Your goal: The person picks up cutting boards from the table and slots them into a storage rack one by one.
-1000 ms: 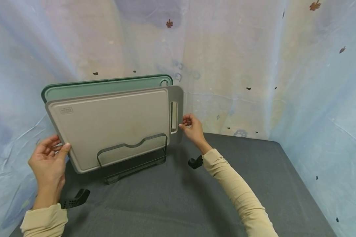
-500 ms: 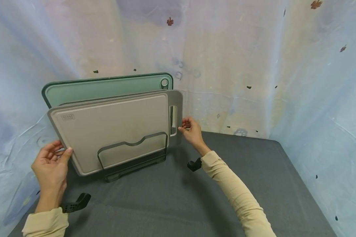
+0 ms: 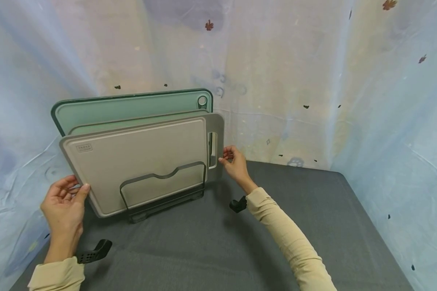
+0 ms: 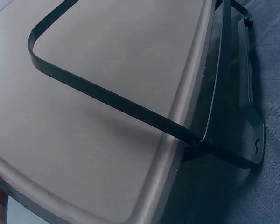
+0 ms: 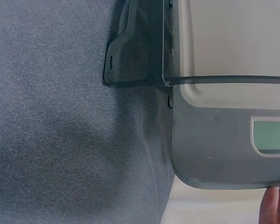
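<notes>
A beige cutting board with a grey rim and a handle slot stands in a dark metal rack, behind its front wire. My left hand pinches the board's left edge, thumb in front. At the handle end, my right hand pinches the right edge. In the right wrist view its fingers meet the board's outer edge. The left wrist view has the board's lower corner passing beyond the rack's side. Behind it stand a green cutting board and a lower pale green board, both partly hidden.
The rack stands on a dark grey cloth-covered table. A pale patterned curtain hangs close behind and on both sides. Black wrist mounts jut from both sleeves above the table.
Both hands have moved down with the beige board, which now sits lower in the rack. More of the green board and the top of the pale green board behind it now show.
</notes>
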